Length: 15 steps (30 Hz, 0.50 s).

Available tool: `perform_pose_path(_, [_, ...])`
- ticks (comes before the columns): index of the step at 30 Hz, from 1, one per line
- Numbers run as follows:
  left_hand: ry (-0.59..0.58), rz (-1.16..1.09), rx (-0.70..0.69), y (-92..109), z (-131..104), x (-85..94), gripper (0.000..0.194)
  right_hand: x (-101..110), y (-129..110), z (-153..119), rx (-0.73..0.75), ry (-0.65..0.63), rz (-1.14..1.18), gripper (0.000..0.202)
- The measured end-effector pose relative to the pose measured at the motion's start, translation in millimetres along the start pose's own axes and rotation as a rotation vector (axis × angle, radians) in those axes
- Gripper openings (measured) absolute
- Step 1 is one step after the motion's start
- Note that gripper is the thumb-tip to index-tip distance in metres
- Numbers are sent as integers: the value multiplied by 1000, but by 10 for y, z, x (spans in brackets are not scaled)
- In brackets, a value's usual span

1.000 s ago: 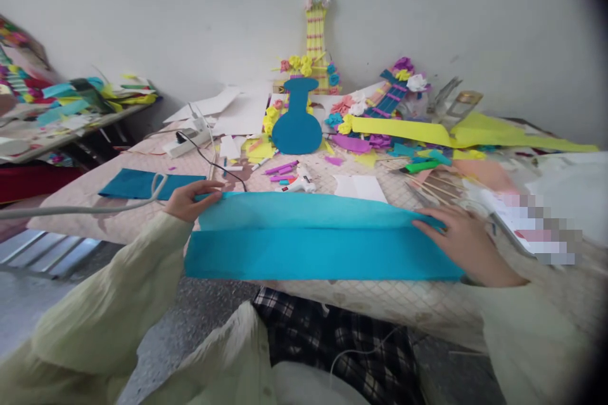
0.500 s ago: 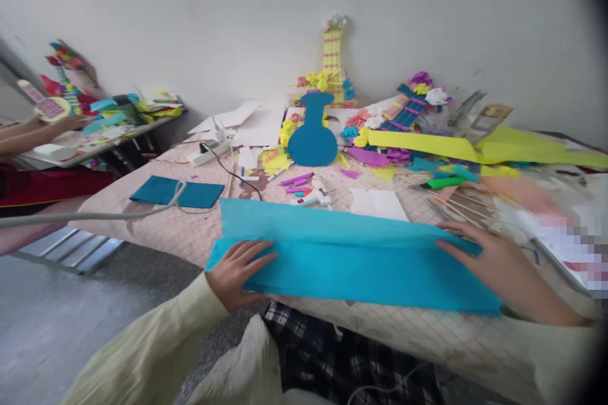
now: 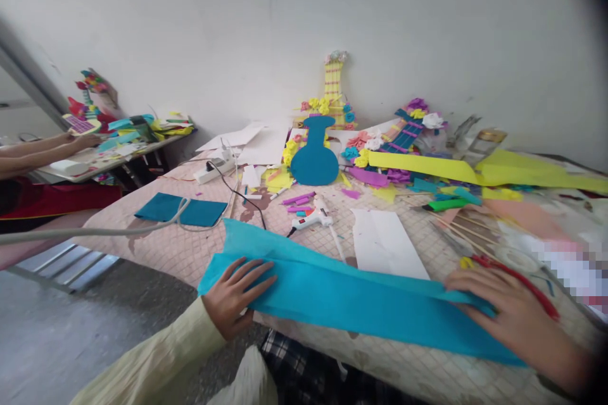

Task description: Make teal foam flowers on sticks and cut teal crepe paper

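Note:
A long strip of bright blue crepe paper (image 3: 342,304) with a lengthwise fold lies across the near edge of the table in the head view. My left hand (image 3: 235,297) rests on its left end, fingers spread flat on top and the thumb near the lower edge. At the right end, my right hand (image 3: 513,316) is closed on the upper, folded edge of the paper. Just beyond the strip are a white hot glue gun (image 3: 311,218) and a white sheet (image 3: 387,243). Red-handled pliers (image 3: 527,281), partly covered, lie by my right hand.
A dark blue guitar-shaped cutout (image 3: 314,161) stands before a yellow decorated one (image 3: 334,85). Yellow paper (image 3: 422,166), a power strip (image 3: 213,168) and a folded teal piece (image 3: 180,209) lie around. A grey cable (image 3: 118,232) crosses at left, near another person's arms (image 3: 42,155).
The upper flap of the blue paper has been folded down further, mostly at the right. My right hand has moved down and closer in. The view has tilted up slightly.

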<state>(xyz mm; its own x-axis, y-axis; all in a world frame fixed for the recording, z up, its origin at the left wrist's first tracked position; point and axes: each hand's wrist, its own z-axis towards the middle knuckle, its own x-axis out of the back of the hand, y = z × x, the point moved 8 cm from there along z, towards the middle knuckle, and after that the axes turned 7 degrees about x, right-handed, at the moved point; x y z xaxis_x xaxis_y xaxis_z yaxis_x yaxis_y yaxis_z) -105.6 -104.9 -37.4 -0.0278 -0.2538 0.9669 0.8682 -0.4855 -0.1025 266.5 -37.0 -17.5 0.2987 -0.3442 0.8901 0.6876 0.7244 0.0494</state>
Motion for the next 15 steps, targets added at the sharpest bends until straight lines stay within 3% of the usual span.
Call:
perform_pose_path(7, [221,66,-52,-128,-57,84,54,192,-115,59,-102,43,127,25])
perform_pose_path(11, [284,70,-61,-255,-119,127,50,278,8,58,-187,127,144,28])
perform_pose_path(15, [279,62,-75,-481,-212,119,50,267,169,124,-346,109,210,28])
